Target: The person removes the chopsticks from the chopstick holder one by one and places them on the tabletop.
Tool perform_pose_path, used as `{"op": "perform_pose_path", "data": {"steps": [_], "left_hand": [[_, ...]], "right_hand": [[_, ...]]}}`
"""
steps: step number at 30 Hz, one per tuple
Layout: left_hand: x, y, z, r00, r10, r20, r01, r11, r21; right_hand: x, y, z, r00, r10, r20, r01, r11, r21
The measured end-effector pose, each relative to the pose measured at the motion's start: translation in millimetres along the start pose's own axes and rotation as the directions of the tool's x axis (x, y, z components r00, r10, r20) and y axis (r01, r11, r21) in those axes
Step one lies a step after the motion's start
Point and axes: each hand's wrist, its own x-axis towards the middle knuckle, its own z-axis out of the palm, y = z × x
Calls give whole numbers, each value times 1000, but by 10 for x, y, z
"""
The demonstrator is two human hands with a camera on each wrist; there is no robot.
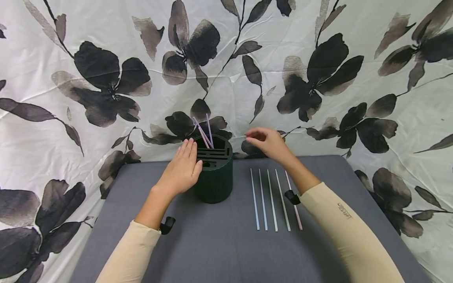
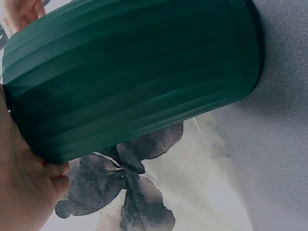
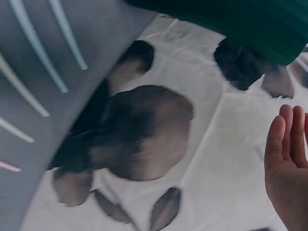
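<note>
A floral cloth (image 1: 244, 96) hangs behind the grey table (image 1: 230, 247). The green holder (image 1: 214, 184) stands near the table's far edge; slim straws (image 1: 210, 129) lean in its rear compartment. The left hand (image 1: 181, 169) rests against the holder's rim, fingers extended, unclenched. Right of the holder, across an open gap, lie five parallel straws (image 1: 272, 200). Above that side, the right hand (image 1: 269, 144) is released, fingers loosely bent.

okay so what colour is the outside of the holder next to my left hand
The holder is dark green outside, best seen in the left wrist view.
</note>
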Motion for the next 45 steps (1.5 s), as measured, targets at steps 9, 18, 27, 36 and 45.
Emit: {"op": "perform_pose_path", "data": {"steps": [9, 18, 27, 36, 45], "left_hand": [[-18, 16, -19, 1000, -3, -3, 3, 1000, -6], [-14, 16, -24, 1000, 0, -6, 0, 1000, -12], [-7, -3, -16, 1000, 0, -8, -1, 1000, -10], [8, -1, -13, 1000, -4, -6, 4, 1000, -7], [20, -8, -17, 1000, -1, -6, 1, 1000, -4]], "right_hand": [[205, -366, 305, 980, -146, 138, 147, 989, -1], [415, -530, 582, 960, -170, 222, 186, 981, -56], [565, -661, 744, 944, -131, 303, 169, 980, -103], [606, -641, 822, 948, -112, 299, 165, 973, -160], [605, -673, 732, 949, -162, 272, 172, 985, -12]]}}
